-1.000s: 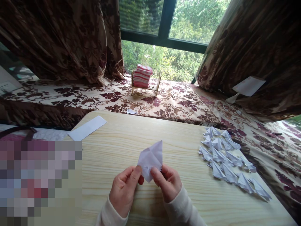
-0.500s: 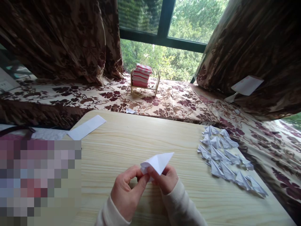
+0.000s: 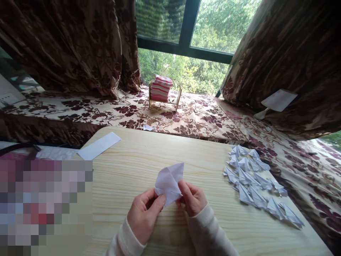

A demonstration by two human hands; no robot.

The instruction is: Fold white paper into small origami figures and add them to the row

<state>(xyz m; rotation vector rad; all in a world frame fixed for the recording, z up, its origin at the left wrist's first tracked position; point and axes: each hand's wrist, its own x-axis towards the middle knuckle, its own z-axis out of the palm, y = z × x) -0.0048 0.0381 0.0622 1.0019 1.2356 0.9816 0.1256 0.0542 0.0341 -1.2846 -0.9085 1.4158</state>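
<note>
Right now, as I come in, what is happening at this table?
A person's left hand and right hand hold a creased white paper above the wood-grain table, the left at its lower left edge, the right at its right edge. Many folded white paper pieces lie together on the table's right side, and a white paper strip lies near its far left corner.

The folded sheet (image 3: 168, 181) was thin, matt paper, creased yet smooth between folds. The small origami pieces (image 3: 244, 193) and the strip (image 3: 99, 146) also looked like matt paper. The tabletop (image 3: 125, 163) was smooth and wood-grained, with a soft sheen. The sleeves (image 3: 204, 225) were matt cloth, the curtain (image 3: 87, 46) satiny fabric, the window-seat cover (image 3: 202, 119) woven-looking cloth, slightly rumpled.
</note>
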